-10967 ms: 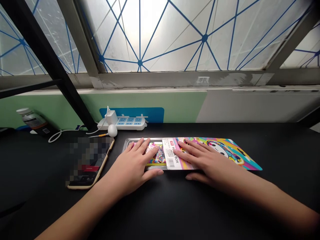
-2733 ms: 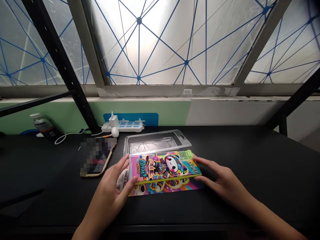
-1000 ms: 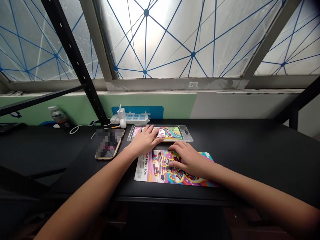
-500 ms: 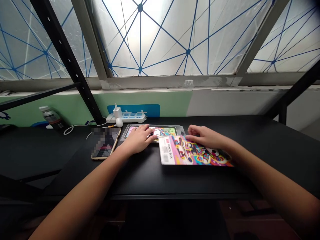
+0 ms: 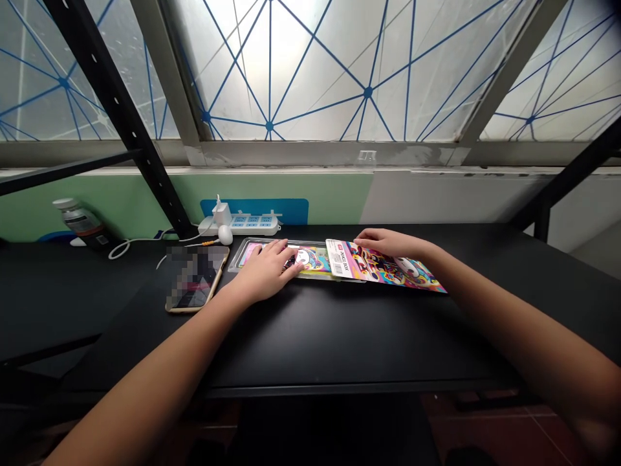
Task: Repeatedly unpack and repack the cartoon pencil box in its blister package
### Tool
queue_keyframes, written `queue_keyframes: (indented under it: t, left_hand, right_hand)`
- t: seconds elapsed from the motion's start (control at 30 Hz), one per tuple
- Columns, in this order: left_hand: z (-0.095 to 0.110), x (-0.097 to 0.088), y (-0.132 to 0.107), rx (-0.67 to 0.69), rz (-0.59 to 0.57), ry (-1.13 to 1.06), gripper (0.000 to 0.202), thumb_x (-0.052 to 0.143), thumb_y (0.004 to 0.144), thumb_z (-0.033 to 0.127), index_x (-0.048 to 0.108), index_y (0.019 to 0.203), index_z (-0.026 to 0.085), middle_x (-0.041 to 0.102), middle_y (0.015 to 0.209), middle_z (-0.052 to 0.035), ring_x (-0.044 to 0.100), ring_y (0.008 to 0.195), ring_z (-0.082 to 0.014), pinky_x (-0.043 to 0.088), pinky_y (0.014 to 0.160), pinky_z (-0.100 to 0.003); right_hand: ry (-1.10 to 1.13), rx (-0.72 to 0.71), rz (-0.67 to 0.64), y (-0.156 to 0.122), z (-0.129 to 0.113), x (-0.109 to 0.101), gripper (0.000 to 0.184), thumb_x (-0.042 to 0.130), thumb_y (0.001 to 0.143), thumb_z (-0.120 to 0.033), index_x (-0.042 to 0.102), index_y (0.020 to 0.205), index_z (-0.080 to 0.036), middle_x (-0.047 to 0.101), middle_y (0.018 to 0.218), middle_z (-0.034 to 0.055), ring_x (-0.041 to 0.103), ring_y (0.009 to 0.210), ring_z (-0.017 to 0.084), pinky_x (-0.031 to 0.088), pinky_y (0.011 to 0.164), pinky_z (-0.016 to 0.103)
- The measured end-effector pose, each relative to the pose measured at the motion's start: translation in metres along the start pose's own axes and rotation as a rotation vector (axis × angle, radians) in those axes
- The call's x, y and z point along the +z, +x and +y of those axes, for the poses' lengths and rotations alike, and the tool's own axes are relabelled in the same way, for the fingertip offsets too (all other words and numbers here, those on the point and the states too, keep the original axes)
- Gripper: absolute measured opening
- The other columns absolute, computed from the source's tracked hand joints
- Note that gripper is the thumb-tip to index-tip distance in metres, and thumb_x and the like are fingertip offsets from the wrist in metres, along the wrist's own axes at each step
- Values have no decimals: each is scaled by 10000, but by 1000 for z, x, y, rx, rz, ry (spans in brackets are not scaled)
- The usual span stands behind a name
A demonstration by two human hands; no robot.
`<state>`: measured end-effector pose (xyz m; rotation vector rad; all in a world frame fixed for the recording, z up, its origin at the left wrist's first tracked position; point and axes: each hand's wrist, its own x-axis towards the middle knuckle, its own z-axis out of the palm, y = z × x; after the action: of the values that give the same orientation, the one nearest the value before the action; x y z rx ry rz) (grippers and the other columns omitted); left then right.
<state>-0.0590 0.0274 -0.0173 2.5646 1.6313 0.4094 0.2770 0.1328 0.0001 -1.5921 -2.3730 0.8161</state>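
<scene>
My left hand lies over the left part of a colorful printed pencil box, its fingers stretched out and resting on it. That box sits in a clear plastic tray near the back of the desk. In my right hand is a bright cardboard sleeve lettered "PENCIL BOX", gripped along its far edge. The sleeve's left end overlaps the right part of the box and tray, and it is tilted. Whether the sleeve touches the box I cannot tell.
A phone lies on the black desk to the left. Behind it are a white power strip with a plug and a cable. A bottle leans at the far left. Black metal posts stand by the window.
My right hand has carried the sleeve back and slightly right, so its left end now lies over the tray's right part. My left hand stays on the box. The view has shifted slightly.
</scene>
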Motion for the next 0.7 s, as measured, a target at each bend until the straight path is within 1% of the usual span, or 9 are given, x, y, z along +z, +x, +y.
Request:
queue_keyframes:
  t: [0.03, 0.1, 0.17, 0.23, 0.33, 0.43, 0.53, 0.7]
  left_hand:
    - [0, 0, 0, 1, -1, 4, 553, 356, 1045, 558, 541, 1439, 216, 417, 1607, -180, 351, 1497, -371, 288, 1160, -618]
    - [-1, 1, 0, 6, -4, 13, 559, 343, 1049, 562, 535, 1444, 216, 417, 1608, -175, 350, 1499, -362, 299, 1160, -604]
    - [-2, 2, 1, 14, -5, 24, 558, 335, 1052, 563, 529, 1448, 221, 420, 1608, -167, 354, 1499, -350, 309, 1160, -589]
    - [-4, 2, 1, 22, -2, 32, 552, 331, 1053, 564, 527, 1448, 232, 424, 1608, -155, 359, 1497, -344, 309, 1162, -585]
    - [-5, 4, 2, 31, 7, 38, 543, 331, 1051, 567, 525, 1448, 252, 433, 1605, -139, 364, 1493, -346, 313, 1159, -590]
    - [-4, 6, 2, 31, 12, 44, 537, 329, 1054, 553, 527, 1447, 245, 438, 1600, -148, 365, 1491, -353, 323, 1145, -601]
    - [-2, 6, 2, 27, 10, 53, 541, 326, 1057, 540, 532, 1444, 224, 437, 1598, -161, 361, 1492, -360, 312, 1145, -614]
    - [-2, 4, 2, 22, -8, 56, 569, 317, 1052, 557, 523, 1458, 215, 435, 1599, -163, 358, 1491, -366, 296, 1156, -613]
  right_hand:
    - [2, -8, 11, 2, -5, 5, 599, 527, 840, -765, 699, 1061, -236, 738, 1092, 76, 649, 951, 263, 479, 780, 343]
    - [6, -25, 12, 3, -10, 13, 592, 517, 843, -771, 707, 1002, -234, 740, 1007, 67, 642, 894, 255, 466, 740, 342]
    - [15, -47, -22, -1, -8, 16, 569, 532, 832, -771, 719, 924, -241, 732, 908, 42, 626, 826, 239, 450, 704, 335]
    - [25, -64, -73, -7, -2, 13, 543, 559, 821, -763, 726, 865, -247, 721, 855, 23, 613, 792, 226, 441, 690, 327]
    - [32, -52, -112, -12, 10, 4, 539, 582, 808, -760, 729, 844, -243, 717, 846, 23, 606, 770, 219, 436, 668, 321]
    - [30, -17, -87, -12, 19, 0, 553, 586, 801, -770, 722, 846, -236, 702, 812, 22, 589, 724, 205, 413, 623, 313]
    - [28, -1, -45, -10, 21, 1, 554, 615, 777, -778, 716, 828, -236, 693, 783, 18, 584, 717, 202, 396, 606, 305]
    - [44, -3, 24, -14, 19, 2, 568, 606, 782, -787, 742, 877, -244, 747, 876, 34, 635, 806, 230, 435, 654, 311]
